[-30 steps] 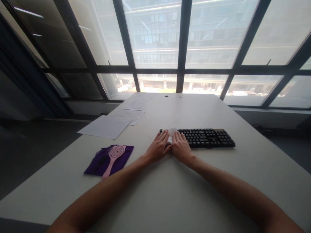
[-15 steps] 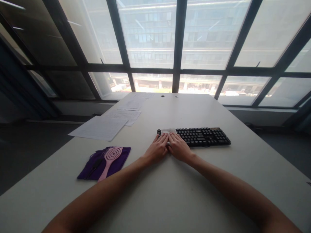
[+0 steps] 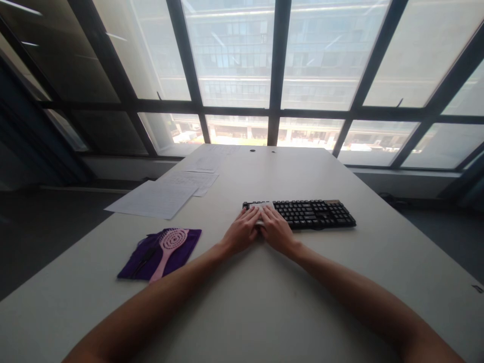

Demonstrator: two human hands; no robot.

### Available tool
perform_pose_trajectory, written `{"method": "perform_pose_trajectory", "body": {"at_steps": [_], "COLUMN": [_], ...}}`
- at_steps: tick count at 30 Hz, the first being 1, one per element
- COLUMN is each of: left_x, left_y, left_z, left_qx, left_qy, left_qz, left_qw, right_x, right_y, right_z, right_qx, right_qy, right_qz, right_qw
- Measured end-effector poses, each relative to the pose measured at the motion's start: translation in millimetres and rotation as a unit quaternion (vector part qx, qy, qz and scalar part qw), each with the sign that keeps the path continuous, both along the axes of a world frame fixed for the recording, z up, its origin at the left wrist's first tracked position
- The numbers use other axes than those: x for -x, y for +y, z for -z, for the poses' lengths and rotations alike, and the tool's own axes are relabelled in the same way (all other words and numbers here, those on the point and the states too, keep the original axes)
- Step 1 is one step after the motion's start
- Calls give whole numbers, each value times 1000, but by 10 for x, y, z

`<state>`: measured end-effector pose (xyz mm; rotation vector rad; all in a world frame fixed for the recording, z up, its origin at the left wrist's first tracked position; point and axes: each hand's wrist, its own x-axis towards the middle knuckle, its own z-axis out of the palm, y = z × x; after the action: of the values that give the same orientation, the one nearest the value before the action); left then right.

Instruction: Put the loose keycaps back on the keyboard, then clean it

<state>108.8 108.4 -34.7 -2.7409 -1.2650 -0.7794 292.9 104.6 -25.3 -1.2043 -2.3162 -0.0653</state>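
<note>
A black keyboard (image 3: 315,214) lies on the white table. Over its left end is a thin white cloth or tissue (image 3: 266,204), partly hidden by my fingers. My left hand (image 3: 242,231) rests on the near edge of the white piece, its fingers laid flat and pointing forward. Close beside it, my right hand (image 3: 277,230) presses on the same piece, fingers also stretched forward. The fingertips of both hands nearly meet, and the keys beneath them are hidden.
A pink hairbrush (image 3: 173,240) lies on a purple pouch (image 3: 193,244) at the left, beside a small black item (image 3: 144,260). Paper sheets (image 3: 153,199) spread along the table's left edge. Large windows stand beyond the far edge.
The fingers have shifted very slightly over the white piece, which now looks flatter. The whole view has moved a little; both hands remain at the keyboard's left end.
</note>
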Motion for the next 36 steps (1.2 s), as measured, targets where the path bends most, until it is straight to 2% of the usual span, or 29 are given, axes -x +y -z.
{"method": "perform_pose_trajectory", "body": {"at_steps": [4, 9, 18, 23, 26, 29, 33, 36], "left_x": [2, 14, 6, -4, -6, -7, -5, -1], "left_y": [-1, 11, -28, -47, -20, 19, 54, 58], "left_z": [38, 49, -106, -161, -117, -33, 62, 71], "left_qx": [20, 18, 11, 17, 7, 9, 29, 26], "left_qy": [31, 49, 3, -44, -60, -34, 24, 33], "left_qz": [-10, 0, 42, 36, 4, -21, -24, -7], "left_qw": [999, 999, 999, 998, 998, 999, 999, 999], "right_x": [2, -6, -24, -27, -18, -5, -5, -11], "right_y": [46, 41, 33, 13, 16, 26, 33, 31], "right_z": [96, 77, -2, -19, 2, 43, 59, 21], "right_qx": [17, 27, 19, 21, 17, 14, 10, 14], "right_qy": [-12, -36, -1, 36, 42, 8, -36, -49], "right_qz": [-14, -9, -28, -44, -35, -25, -22, -22], "right_qw": [1000, 999, 999, 998, 998, 1000, 999, 998]}}
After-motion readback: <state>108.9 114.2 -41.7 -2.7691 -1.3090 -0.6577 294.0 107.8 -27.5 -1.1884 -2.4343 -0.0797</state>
